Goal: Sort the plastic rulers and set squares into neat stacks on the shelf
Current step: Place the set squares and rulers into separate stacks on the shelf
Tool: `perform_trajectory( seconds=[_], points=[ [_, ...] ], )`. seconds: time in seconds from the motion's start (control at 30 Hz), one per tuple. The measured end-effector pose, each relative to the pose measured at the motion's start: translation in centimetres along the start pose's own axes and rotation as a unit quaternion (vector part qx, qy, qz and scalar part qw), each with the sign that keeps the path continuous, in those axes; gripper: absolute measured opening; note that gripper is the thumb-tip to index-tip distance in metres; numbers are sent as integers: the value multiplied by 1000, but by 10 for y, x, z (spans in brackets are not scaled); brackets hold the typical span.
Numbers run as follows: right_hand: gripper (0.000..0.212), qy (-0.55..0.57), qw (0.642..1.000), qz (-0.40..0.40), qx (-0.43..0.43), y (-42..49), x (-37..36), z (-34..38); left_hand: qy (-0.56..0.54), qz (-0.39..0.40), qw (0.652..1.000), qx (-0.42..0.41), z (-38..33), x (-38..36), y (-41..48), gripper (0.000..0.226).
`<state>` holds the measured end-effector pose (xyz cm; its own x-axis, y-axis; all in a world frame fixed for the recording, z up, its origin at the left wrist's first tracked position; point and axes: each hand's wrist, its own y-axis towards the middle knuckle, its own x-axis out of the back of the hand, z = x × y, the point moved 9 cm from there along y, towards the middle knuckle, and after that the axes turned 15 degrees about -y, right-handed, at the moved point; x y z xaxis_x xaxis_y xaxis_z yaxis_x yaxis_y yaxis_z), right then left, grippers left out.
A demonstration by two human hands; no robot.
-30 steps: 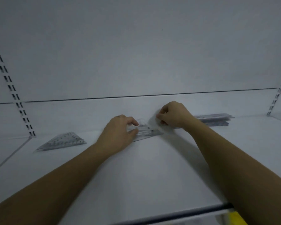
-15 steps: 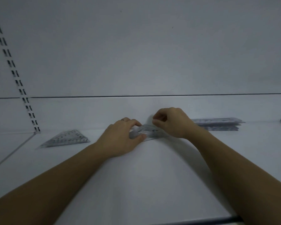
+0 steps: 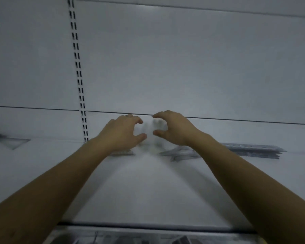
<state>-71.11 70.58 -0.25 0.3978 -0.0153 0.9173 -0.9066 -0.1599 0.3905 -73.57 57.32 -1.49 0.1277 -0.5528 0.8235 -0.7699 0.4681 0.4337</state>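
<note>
Above the middle of the shelf (image 3: pixel 148 191), both hands are held side by side, palms turned toward each other, with the bare forearms stretched forward from the lower corners of the view. The left hand (image 3: pixel 123 132) is curved into a C, its thumb low and its fingers arched above. The right hand (image 3: pixel 174 129) mirrors it, thumb and fingers apart. A faint pale blur is seen in the gap between the two hands. Whether clear plastic is pinched there cannot be told.

Beneath the right wrist, a loose pile of set squares (image 3: pixel 181 154) lies flat on the shelf, and a small grey piece (image 3: pixel 123 153) shows just under the left hand. A flat stack of rulers (image 3: pixel 253 150) is laid further right, close to the back panel (image 3: pixel 183 59). Another set square (image 3: pixel 12 142) lies well apart at the far left. A slotted upright (image 3: pixel 79 76) runs down the panel behind the left hand.
</note>
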Motion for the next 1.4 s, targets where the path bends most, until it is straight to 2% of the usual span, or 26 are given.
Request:
perform_trajectory(
  seconds=[0.2,0.33,0.47,0.73,0.9,1.07,1.2,1.4],
  points=[
    [60,43,997,-4,63,48,-4,118,19,-32,996,76,88,74,-51,56],
    [63,72,991,24,111,72,-21,207,49,-36,988,139,163,115,-99,56],
    [63,81,985,60,140,91,-39,282,25,-51,979,196,230,147,-150,53],
    [60,60,976,127,169,116,-74,391,31,-87,960,265,332,191,-229,50],
    [56,22,979,158,129,131,-103,418,29,-110,956,272,378,207,-236,51],
    [59,-32,987,127,89,144,-118,418,93,-161,938,293,405,222,-230,46],
    [56,-51,988,127,76,143,-131,417,96,-156,927,326,424,215,-235,48],
    [23,14,990,124,62,139,-119,404,92,-159,923,338,425,217,-236,37]
  ],
)
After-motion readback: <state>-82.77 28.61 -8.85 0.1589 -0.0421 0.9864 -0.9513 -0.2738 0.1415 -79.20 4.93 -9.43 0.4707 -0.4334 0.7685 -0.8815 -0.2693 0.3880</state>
